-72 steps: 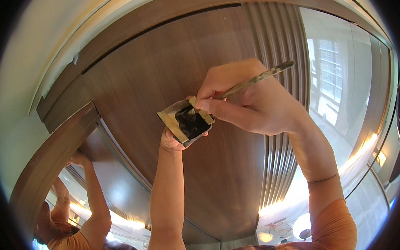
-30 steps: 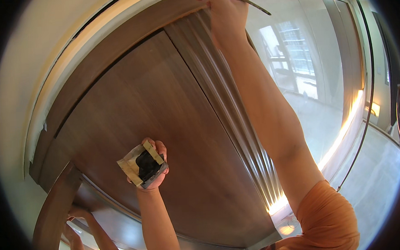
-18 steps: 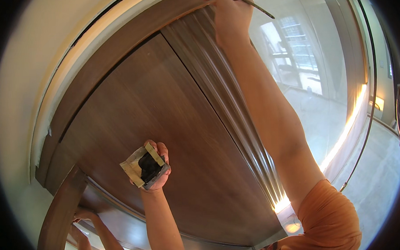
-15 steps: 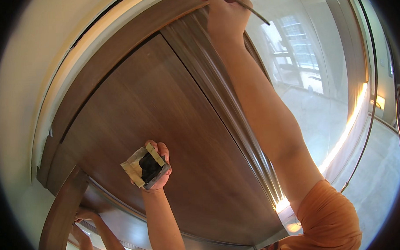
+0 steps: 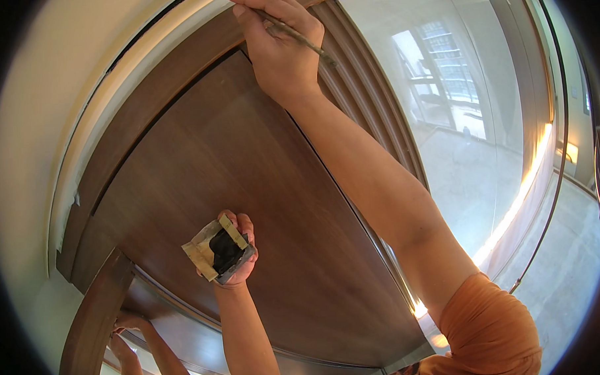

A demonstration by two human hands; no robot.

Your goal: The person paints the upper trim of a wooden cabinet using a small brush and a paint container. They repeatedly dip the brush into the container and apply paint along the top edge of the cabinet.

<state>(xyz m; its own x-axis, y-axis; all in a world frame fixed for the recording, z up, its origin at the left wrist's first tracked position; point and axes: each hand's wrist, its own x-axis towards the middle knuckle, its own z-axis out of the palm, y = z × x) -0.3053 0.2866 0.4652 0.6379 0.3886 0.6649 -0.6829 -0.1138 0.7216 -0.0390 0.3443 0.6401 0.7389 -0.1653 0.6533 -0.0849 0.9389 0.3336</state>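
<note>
My left hand (image 5: pixel 244 250) holds a small square container (image 5: pixel 218 250) with tape-wrapped edges and dark stain inside, in front of the brown wooden door panel (image 5: pixel 246 169). My right hand (image 5: pixel 278 46) reaches up to the top of the door frame (image 5: pixel 139 110) and grips a thin brush (image 5: pixel 294 34), whose handle points down to the right. The brush tip is hidden near the top edge of the picture.
Ribbed wooden trim (image 5: pixel 370 112) runs beside the panel, with a large glass pane (image 5: pixel 469 115) to its right. Pale masking tape (image 5: pixel 93 142) lines the frame against the cream wall (image 5: pixel 28 157). Reflected arms (image 5: pixel 143 345) show in a glossy surface at the lower left.
My right hand rose from the container up to the top of the frame with the brush. My left hand sank with the container and has held still since.
</note>
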